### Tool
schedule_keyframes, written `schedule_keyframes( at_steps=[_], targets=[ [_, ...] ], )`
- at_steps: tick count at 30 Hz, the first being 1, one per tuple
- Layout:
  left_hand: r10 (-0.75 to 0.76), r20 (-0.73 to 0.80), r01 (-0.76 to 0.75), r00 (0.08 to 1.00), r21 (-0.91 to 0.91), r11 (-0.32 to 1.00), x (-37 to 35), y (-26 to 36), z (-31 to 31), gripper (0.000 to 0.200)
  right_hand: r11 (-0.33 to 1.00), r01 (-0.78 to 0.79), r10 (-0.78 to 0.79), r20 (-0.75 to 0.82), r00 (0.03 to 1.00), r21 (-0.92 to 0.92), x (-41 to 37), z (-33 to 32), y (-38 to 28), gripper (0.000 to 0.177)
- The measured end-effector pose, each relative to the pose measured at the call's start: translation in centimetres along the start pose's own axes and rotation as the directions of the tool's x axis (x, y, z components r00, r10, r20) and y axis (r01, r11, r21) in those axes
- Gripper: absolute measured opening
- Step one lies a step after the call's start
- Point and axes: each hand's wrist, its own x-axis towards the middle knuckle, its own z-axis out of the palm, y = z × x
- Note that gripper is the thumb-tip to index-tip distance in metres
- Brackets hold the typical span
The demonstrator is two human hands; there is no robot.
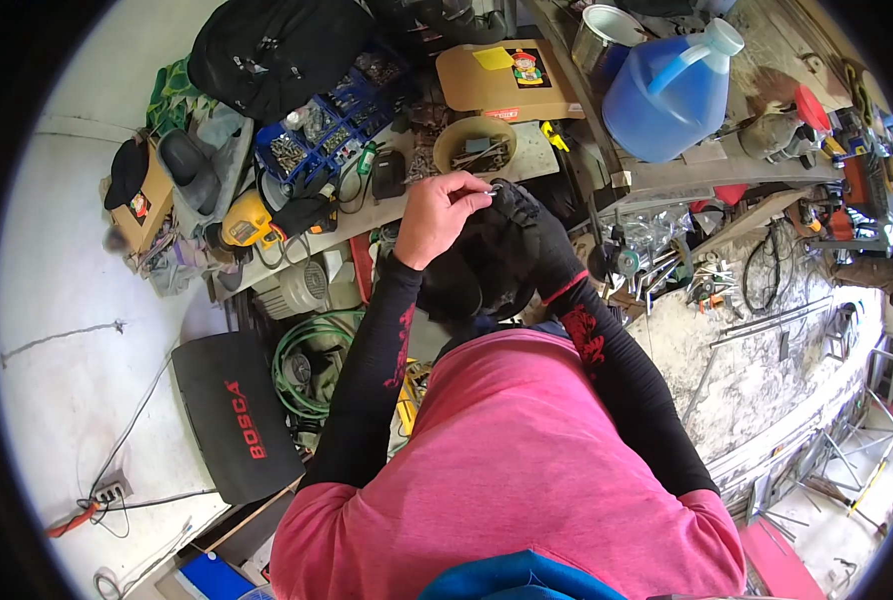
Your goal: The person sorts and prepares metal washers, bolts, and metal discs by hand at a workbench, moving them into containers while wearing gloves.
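Note:
My left hand [435, 222] is bare, with thumb and fingertips pinched on a small whitish piece [490, 191]. My right hand [545, 240] wears a black glove, and its bent fingers are right beside that piece. What the gloved fingers hold, if anything, I cannot make out against the dark material around them. Beyond both hands, a round tan container [447, 150] with metal bits and thin rods sits on the bench. A dark pouch-like item [389, 174] lies left of the container.
Blue trays [317, 135] of hardware and a yellow tool [248, 220] are at the left. A cardboard box [467, 85] lies behind the container. A blue liquid jug [667, 98] and a metal can [607, 35] stand on the right-hand shelf. A black BOSCA case [229, 400] is lower left.

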Motion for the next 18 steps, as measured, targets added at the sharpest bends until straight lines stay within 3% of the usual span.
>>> schedule_keyframes(
  at_steps=[6,8,10,12,15,17,18],
  targets=[
    [0.032,-0.090,-0.026,0.995,0.059,0.998,-0.5,0.5,0.9,0.010,0.996,-0.020,0.022,-0.021,1.000,0.087,0.2,-0.4,-0.6,0.040],
    [0.057,-0.129,-0.050,0.990,0.061,0.997,-0.7,0.4,1.4,0.010,0.972,0.157,-0.159,0.002,0.987,-0.174,0.3,-0.3,0.0,0.039],
    [0.210,-0.188,-0.183,0.960,0.152,0.971,-0.9,-0.4,1.7,0.011,0.971,0.159,-0.159,0.018,0.987,-0.181,0.3,-0.1,0.4,0.038],
    [0.199,-0.175,-0.173,0.964,0.157,0.972,-1.0,-0.9,1.6,0.012,0.969,0.161,-0.157,0.036,0.987,-0.186,0.1,-0.1,0.6,0.037],
    [0.271,-0.190,-0.246,0.944,0.148,0.958,-1.2,-1.1,1.3,0.011,0.980,0.155,-0.144,0.095,0.985,-0.125,-0.2,0.1,0.5,0.032],
    [0.302,-0.155,-0.278,0.941,0.159,0.947,-1.3,-1.1,1.1,0.011,0.998,0.046,-0.045,-0.014,0.999,0.047,-0.4,0.5,0.4,0.031],
    [0.302,-0.156,-0.278,0.940,0.159,0.947,-1.3,-1.2,1.0,0.011,0.998,0.047,-0.046,-0.013,0.999,0.047,-0.4,0.6,0.5,0.031]
  ],
)
